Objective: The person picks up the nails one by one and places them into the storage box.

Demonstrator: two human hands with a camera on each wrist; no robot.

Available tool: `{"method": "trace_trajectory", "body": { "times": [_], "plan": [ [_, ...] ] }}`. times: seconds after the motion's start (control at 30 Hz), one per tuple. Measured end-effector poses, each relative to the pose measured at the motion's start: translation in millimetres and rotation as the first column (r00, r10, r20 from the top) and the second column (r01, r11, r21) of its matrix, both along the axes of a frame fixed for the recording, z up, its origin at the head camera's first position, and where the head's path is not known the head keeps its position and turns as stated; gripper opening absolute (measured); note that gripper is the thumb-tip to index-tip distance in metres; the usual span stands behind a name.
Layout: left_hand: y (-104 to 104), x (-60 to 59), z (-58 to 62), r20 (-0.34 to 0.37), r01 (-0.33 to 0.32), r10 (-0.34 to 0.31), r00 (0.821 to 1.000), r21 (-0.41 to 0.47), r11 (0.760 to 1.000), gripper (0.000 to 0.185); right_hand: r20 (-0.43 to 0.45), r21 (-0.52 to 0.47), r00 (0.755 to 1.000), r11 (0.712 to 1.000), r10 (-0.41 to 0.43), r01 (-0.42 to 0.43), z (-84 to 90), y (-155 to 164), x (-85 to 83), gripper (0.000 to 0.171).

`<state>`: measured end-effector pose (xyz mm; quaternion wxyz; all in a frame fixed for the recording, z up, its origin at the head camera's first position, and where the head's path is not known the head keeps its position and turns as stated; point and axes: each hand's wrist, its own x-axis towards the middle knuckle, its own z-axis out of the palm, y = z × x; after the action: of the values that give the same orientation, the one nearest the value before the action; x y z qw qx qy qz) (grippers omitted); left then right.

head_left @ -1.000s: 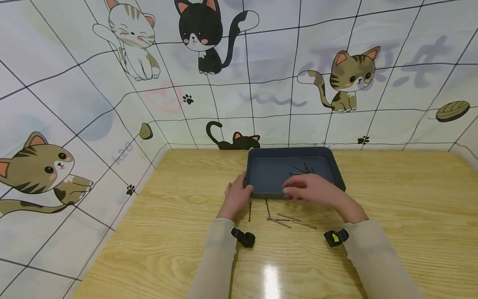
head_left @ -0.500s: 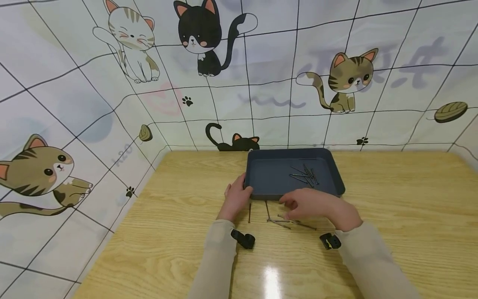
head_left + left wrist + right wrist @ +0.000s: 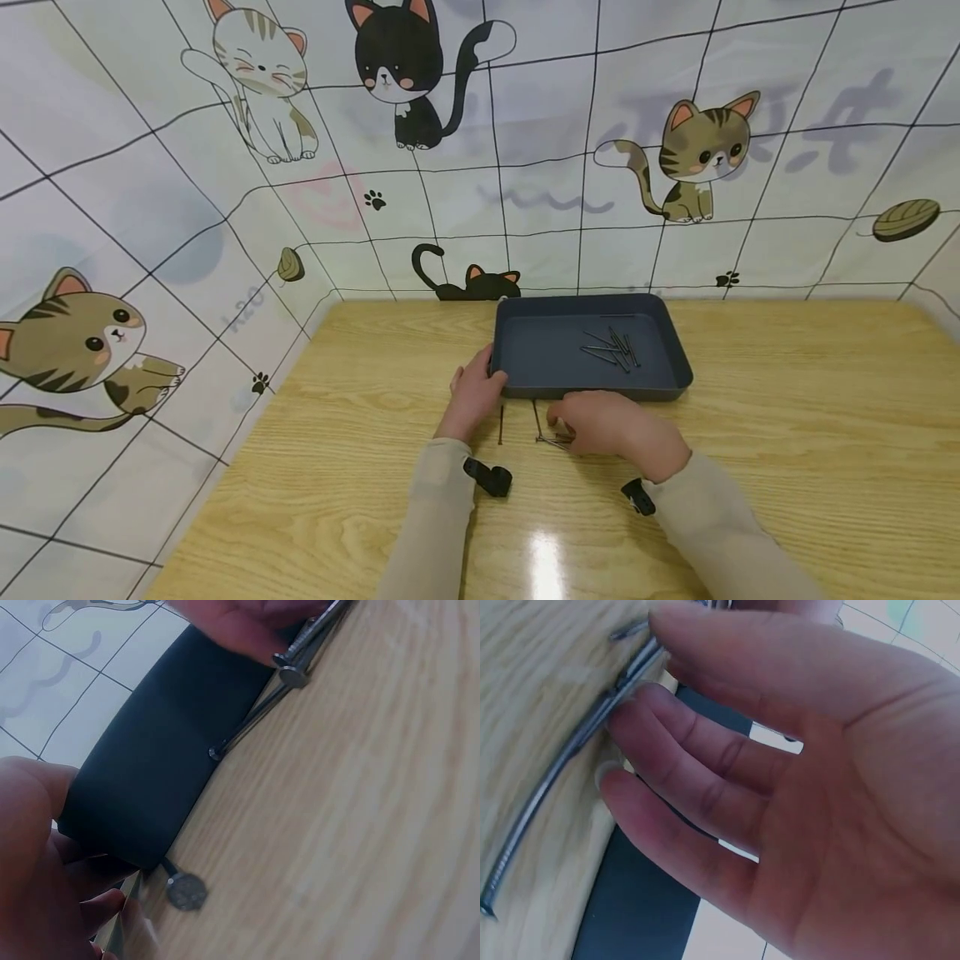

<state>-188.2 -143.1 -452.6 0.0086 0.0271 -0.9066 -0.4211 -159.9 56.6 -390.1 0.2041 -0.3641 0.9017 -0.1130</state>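
Head view, left hand (image 3: 474, 398) gripping tray (image 3: 525, 385) corner, right hand (image 3: 600, 423) fingers spread over nails (image 3: 553, 439)

On the wooden table (image 3: 787, 433) a dark tray (image 3: 540, 354) stands at the far middle. Several nails in the tray (image 3: 611, 350) lie in its right half. The left hand (image 3: 474, 396) holds the tray's near left corner. The right hand (image 3: 600, 423) rests at 6 o'clock from the tray, fingers down on loose nails (image 3: 542, 427) on the table. One single nail (image 3: 501, 423) lies at 9 o'clock from these, just beside the left hand.
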Motion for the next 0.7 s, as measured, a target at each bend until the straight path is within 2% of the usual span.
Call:
{"method": "trace_trajectory", "body": {
  "times": [0.17, 0.43, 0.7],
  "plan": [
    [0.2, 0.2, 0.3, -0.003, 0.003, -0.003, 1.0, -0.002, 1.0, 0.054, -0.025, 0.028, 1.0, 1.0, -0.009, 0.01, -3.1, -2.3, 1.4, 0.027],
    [0.3, -0.3, 0.3, 0.005, 0.005, -0.005, 1.0, -0.009, 1.0, 0.054, 0.0, 0.03, 1.0, 0.999, -0.03, 0.03, -3.9, -2.0, 1.3, 0.025],
    [-0.2, 0.0, 0.4, 0.026, 0.004, -0.004, 1.0, 0.01, 1.0, 0.056, -0.003, 0.0, 1.0, 1.0, -0.031, 0.031, -2.9, 0.7, 0.7, 0.022]
  ]
}}
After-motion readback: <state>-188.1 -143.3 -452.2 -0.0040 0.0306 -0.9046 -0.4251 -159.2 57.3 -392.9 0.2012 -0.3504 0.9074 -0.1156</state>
